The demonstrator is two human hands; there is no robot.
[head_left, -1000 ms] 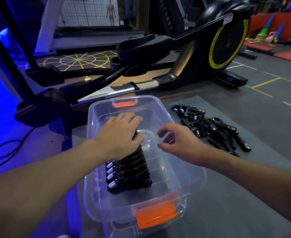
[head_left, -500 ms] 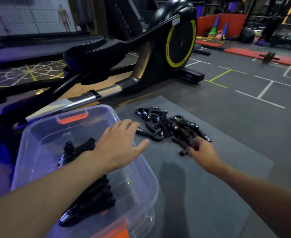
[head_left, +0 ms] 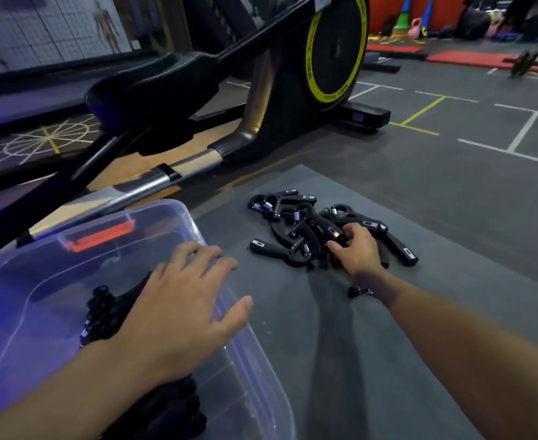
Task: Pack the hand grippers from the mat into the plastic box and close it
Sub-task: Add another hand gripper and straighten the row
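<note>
Hand grippers [head_left: 296, 223] lie in a black heap on the mat [head_left: 324, 344], right under the right hand [head_left: 355, 249]. Its fingers curl round one hand gripper, likely to lift it. Below the left hand [head_left: 182, 306] is the plastic box [head_left: 261, 360], lid off, with a packed row [head_left: 101, 312] inside. That hand is open and flat, maybe to steady the box.

"MBH" on flywheel [head_left: 334, 49] (ring, twice)
</note>
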